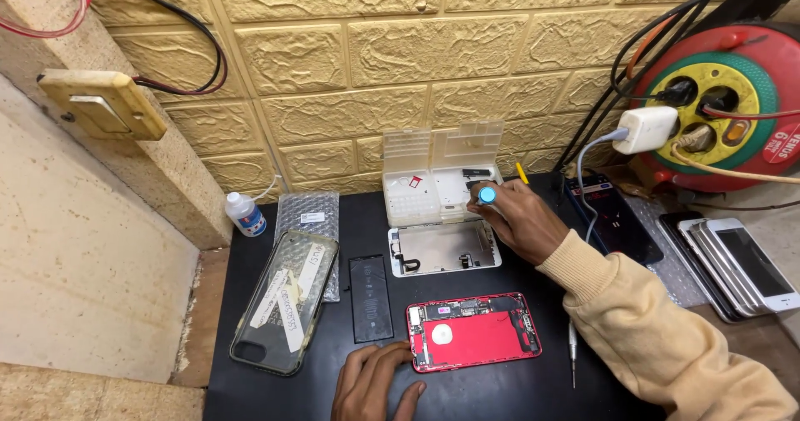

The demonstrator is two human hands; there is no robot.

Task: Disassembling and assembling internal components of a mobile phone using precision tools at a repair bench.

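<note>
The right hand (521, 217) pinches a blue-capped screwdriver (487, 194) over the white plastic parts tray (433, 189) at the bench's back edge; the left hand (371, 379), fingers spread, rests beside the opened red phone (473, 331). Tiny screws could scatter if the tray tips.

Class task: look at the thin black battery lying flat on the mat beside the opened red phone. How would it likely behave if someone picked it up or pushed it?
The black battery looks thin and flat, so it probably slides on the black mat rather than rolling or tipping. Being so slim, it is likely light and may flex slightly. Such a thin pouch seems easy to dent, so gentle handling would be wise.
</note>
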